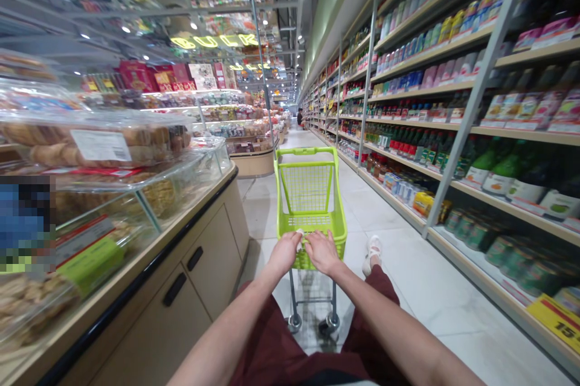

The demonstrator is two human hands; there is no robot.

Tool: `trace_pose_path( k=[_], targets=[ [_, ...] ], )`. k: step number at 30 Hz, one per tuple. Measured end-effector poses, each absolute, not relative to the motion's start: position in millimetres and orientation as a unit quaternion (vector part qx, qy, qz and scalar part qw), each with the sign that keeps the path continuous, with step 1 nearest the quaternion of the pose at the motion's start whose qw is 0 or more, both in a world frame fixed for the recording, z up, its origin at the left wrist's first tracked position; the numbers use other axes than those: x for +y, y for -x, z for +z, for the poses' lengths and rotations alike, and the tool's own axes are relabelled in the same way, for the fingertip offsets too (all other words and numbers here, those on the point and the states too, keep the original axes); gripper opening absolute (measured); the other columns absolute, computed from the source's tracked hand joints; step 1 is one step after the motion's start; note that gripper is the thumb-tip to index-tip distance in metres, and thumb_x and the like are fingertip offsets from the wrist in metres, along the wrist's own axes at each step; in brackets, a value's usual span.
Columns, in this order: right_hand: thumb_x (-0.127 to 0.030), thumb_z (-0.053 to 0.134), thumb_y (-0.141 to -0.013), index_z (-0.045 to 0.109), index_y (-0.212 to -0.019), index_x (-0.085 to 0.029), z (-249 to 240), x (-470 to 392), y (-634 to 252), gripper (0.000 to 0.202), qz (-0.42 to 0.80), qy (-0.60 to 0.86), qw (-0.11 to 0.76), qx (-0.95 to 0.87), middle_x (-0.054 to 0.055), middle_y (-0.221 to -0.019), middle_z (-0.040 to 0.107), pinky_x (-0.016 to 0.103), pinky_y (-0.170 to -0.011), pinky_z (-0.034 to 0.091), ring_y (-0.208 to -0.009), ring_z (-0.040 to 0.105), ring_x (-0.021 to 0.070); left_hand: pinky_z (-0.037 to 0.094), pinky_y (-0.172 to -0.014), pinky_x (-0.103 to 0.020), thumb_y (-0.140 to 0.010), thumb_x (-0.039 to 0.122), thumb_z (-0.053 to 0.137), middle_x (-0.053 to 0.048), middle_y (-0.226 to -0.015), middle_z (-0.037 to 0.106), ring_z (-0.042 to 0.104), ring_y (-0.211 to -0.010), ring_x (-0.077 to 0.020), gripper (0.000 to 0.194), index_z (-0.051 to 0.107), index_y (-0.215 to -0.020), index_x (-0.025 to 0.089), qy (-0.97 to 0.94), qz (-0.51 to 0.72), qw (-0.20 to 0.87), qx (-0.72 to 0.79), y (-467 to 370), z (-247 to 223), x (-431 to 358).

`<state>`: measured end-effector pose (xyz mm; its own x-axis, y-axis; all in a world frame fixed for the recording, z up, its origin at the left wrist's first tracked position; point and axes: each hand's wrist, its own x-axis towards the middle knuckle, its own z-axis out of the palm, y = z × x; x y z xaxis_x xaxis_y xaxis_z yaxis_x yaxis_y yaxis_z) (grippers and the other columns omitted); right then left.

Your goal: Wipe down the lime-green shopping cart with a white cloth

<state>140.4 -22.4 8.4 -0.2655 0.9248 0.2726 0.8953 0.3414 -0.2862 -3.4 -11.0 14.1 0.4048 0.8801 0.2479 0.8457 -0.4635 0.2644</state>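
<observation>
A lime-green shopping cart [312, 223] with grey legs and wheels stands right in front of me, and its basket shows nothing inside. My left hand [286, 251] is closed over the left part of the cart's near edge, with something small and white at its fingertips. Beside it, my right hand [321, 250] has its fingers curled over the same edge. The two hands nearly touch. The grip surface under the fingers is mostly hidden by them.
On the left runs a bulk-food counter [199, 247] with packed baked goods [99, 141]. Tall shelves [408, 117] of bottles and cans line the right. A tiled aisle [292, 138] stretches ahead, with a distant person [299, 117] beside the shelves.
</observation>
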Motion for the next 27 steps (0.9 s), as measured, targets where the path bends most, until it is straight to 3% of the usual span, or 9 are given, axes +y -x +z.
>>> trace_pose_path(
  k=[6, 12, 18, 27],
  targets=[
    [-0.025, 0.032, -0.088, 0.053, -0.114, -0.019, 8, -23, -142, 0.034, 0.029, 0.557, 0.211, -0.803, 0.008, -0.115, 0.058, 0.043, -0.101, 0.016, -0.116, 0.042, 0.0217, 0.035, -0.093, -0.027, -0.079, 0.007, 0.039, -0.006, -0.110, 0.057, 0.048, -0.105, -0.0144, 0.037, 0.051, -0.112, 0.018, -0.861, 0.174, 0.043, 0.476, 6, 16, -8],
    [-0.023, 0.034, -0.087, 0.052, -0.114, -0.017, 10, -22, -138, 0.033, 0.031, 0.542, 0.230, -0.808, 0.009, -0.117, 0.056, 0.040, -0.100, 0.020, -0.112, 0.044, 0.0206, 0.035, -0.092, -0.031, -0.081, 0.015, 0.045, -0.010, -0.108, 0.057, 0.051, -0.101, -0.0170, 0.037, 0.048, -0.118, 0.016, -0.839, 0.172, 0.025, 0.516, 27, 13, 0],
    [-0.023, 0.034, -0.087, 0.053, -0.113, -0.018, 11, -21, -142, 0.032, 0.034, 0.541, 0.237, -0.806, 0.008, -0.116, 0.056, 0.035, -0.098, 0.024, -0.109, 0.046, 0.0194, 0.036, -0.089, -0.028, -0.079, 0.006, 0.039, -0.007, -0.103, 0.057, 0.050, -0.100, -0.0147, 0.039, 0.050, -0.113, 0.020, -0.838, 0.172, 0.053, 0.516, 8, 8, -2],
    [-0.029, 0.030, -0.089, 0.052, -0.115, -0.020, 10, -21, -155, 0.035, 0.011, 0.589, 0.198, -0.783, 0.008, -0.120, 0.054, 0.041, -0.102, 0.017, -0.115, 0.043, 0.0207, 0.035, -0.092, -0.031, -0.077, 0.009, 0.044, -0.006, -0.108, 0.056, 0.049, -0.104, -0.0165, 0.043, 0.047, -0.118, 0.022, -0.843, 0.147, 0.085, 0.511, 4, 15, -3]
  ],
)
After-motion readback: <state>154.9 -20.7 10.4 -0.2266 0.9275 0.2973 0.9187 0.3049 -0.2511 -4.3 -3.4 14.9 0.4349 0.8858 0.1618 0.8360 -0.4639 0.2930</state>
